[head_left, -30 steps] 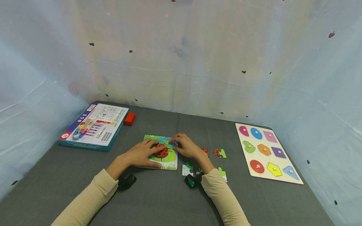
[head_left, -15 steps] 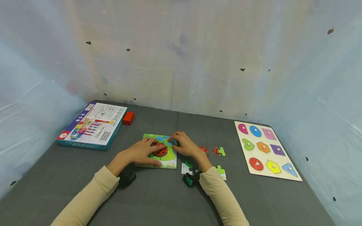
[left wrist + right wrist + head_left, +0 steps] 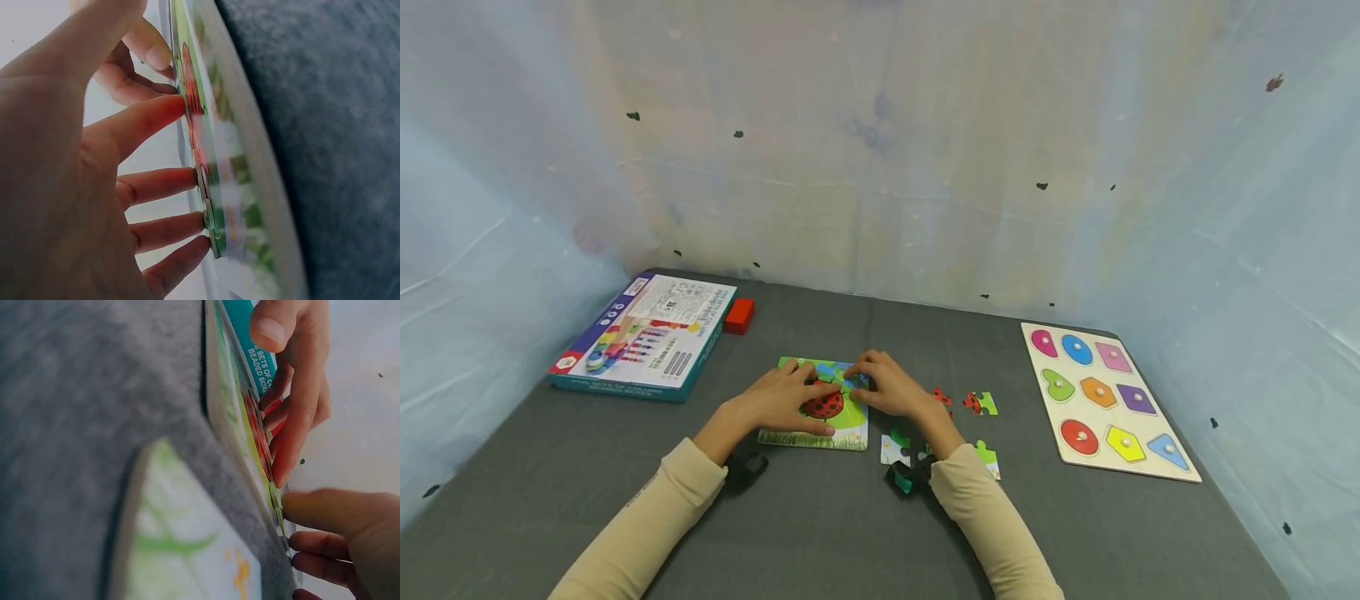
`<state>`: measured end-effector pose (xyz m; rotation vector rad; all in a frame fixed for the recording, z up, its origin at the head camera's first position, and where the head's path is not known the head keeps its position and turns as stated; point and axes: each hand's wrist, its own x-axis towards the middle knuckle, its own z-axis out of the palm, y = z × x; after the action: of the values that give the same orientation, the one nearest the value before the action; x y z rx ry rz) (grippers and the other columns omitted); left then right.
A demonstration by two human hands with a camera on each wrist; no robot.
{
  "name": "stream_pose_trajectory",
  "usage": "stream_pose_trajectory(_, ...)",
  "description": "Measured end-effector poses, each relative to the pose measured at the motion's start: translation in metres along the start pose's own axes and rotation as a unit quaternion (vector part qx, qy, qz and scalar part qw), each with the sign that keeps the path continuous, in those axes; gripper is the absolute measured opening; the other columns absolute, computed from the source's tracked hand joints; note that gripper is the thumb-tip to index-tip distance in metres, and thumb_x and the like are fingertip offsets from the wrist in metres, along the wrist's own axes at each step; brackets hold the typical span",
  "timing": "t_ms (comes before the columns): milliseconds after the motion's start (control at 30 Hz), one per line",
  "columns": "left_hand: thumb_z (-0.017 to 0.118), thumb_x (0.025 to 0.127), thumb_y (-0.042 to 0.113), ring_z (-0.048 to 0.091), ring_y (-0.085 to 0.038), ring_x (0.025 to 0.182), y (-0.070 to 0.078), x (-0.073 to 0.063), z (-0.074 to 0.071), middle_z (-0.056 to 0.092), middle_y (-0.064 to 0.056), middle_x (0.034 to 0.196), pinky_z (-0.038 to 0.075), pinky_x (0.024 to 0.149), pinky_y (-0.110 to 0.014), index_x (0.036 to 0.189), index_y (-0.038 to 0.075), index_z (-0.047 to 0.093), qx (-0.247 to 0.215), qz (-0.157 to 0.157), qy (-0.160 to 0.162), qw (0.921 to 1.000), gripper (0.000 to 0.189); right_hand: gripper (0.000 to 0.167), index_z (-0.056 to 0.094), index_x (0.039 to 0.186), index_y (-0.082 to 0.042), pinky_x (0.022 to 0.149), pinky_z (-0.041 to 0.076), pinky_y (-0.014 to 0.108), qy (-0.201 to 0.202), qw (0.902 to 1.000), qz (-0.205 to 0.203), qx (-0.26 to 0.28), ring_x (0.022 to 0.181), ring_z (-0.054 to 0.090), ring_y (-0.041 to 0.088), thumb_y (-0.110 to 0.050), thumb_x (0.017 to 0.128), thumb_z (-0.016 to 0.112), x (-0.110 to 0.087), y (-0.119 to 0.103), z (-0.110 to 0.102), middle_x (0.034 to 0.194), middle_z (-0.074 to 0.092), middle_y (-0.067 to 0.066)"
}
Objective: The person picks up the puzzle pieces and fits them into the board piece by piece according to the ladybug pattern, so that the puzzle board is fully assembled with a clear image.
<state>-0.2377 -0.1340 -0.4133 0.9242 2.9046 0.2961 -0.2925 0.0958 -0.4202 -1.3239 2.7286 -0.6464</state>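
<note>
On the grey worktop [image 3: 820, 517], well in from its far edge, lies the green puzzle [image 3: 850, 421], blue along its far side, grassy along its near. The left hand [image 3: 778, 402], fingers spread, and right hand [image 3: 889, 388], fingers loosely bent, touch it. Its ladybird [image 3: 822, 407] is red, black-spotted.
</note>
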Motion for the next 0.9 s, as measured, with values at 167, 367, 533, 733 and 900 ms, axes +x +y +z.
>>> stream_pose_trajectory(167, 0.056, 0.071, 0.075, 0.043, -0.029, 0.108, 0.0, -0.002, -0.003, 0.045, -0.012, 0.127, 0.042, 0.081, -0.047, 0.139, 0.024, 0.046, 0.004, 0.007, -0.001, 1.0, 0.086, 0.053, 0.054, 0.129, -0.012, 0.092, 0.043, 0.041, -0.053, 0.9977, 0.006, -0.041, 0.114, 0.047, 0.024, -0.041, 0.086, 0.065, -0.006, -0.008, -0.006, 0.128, 0.048, 0.01)
stream_pose_trajectory(367, 0.061, 0.067, 0.074, 0.037, -0.033, 0.122, -0.009, -0.006, -0.002, 0.043, -0.011, 0.138, 0.038, 0.094, -0.052, 0.14, 0.012, 0.045, -0.033, 0.004, 0.004, 0.9994, 0.097, 0.076, 0.045, 0.137, -0.013, 0.096, 0.04, 0.042, -0.081, 0.9951, 0.004, -0.056, 0.124, 0.04, 0.026, -0.052, 0.077, 0.07, -0.012, -0.013, -0.007, 0.138, 0.039, 0.011)
stream_pose_trajectory(533, 0.062, 0.065, 0.075, 0.038, -0.027, 0.121, -0.017, -0.008, 0.001, 0.043, -0.006, 0.142, 0.037, 0.096, -0.049, 0.137, 0.011, 0.047, -0.062, 0.011, 0.003, 0.998, 0.098, 0.083, 0.043, 0.139, -0.014, 0.097, 0.039, 0.043, -0.081, 0.9941, 0.003, -0.072, 0.127, 0.038, 0.027, -0.056, 0.073, 0.071, -0.015, -0.013, -0.005, 0.141, 0.037, 0.012)
stream_pose_trajectory(733, 0.07, 0.067, 0.065, 0.034, -0.034, 0.13, -0.024, -0.015, -0.007, 0.031, -0.014, 0.147, 0.034, 0.1, -0.052, 0.138, 0.004, 0.044, -0.1, 0.007, -0.016, 0.9948, 0.097, 0.086, 0.042, 0.141, -0.016, 0.099, 0.038, 0.045, -0.085, 0.9932, 0.007, -0.078, 0.13, 0.036, 0.026, -0.059, 0.072, 0.07, -0.016, -0.016, -0.005, 0.143, 0.035, 0.012)
stream_pose_trajectory(900, 0.076, 0.068, 0.055, 0.038, -0.033, 0.127, -0.031, -0.021, -0.012, 0.027, -0.018, 0.145, 0.035, 0.1, -0.049, 0.135, -0.001, 0.045, -0.147, 0.012, -0.027, 0.9887, 0.093, 0.085, 0.041, 0.141, -0.017, 0.1, 0.037, 0.045, -0.094, 0.9926, 0.014, -0.075, 0.131, 0.034, 0.027, -0.058, 0.073, 0.07, -0.017, -0.017, -0.007, 0.145, 0.033, 0.012)
